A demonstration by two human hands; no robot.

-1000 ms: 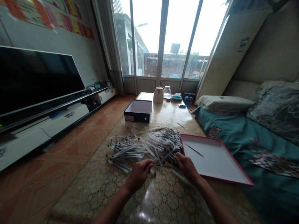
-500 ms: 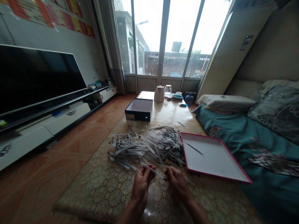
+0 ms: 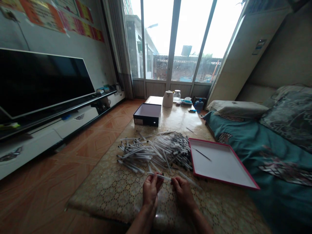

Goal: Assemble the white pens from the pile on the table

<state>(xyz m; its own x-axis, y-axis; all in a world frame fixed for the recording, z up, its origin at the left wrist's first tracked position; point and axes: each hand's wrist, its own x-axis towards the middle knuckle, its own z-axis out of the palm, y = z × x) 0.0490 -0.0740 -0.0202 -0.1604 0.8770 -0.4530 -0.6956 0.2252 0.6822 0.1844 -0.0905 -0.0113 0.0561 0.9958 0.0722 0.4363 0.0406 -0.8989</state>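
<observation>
A heap of clear pen barrels and thin refills [image 3: 156, 151] lies across the middle of the low patterned table [image 3: 109, 191]. Just in front of the heap, my left hand [image 3: 149, 190] and my right hand [image 3: 181, 192] pinch the two ends of one clear pen barrel [image 3: 162, 176] held level above the table. A second clear barrel [image 3: 188, 179] runs out to the right of my right hand; whether that hand grips it is unclear. Right of the heap a white tray with a red rim [image 3: 225, 185] holds one thin dark refill [image 3: 202, 155].
A dark open box [image 3: 147, 114] stands further back on the table, with a white kettle [image 3: 167, 98], a glass jar [image 3: 176, 96] and a blue bottle [image 3: 199, 105] at the far end. A teal-covered sofa [image 3: 263, 152] borders the right side, a television [image 3: 41, 81] the left.
Both hands drew back from the heap toward me and came together, each pinching an end of one pen barrel. The view shifted slightly.
</observation>
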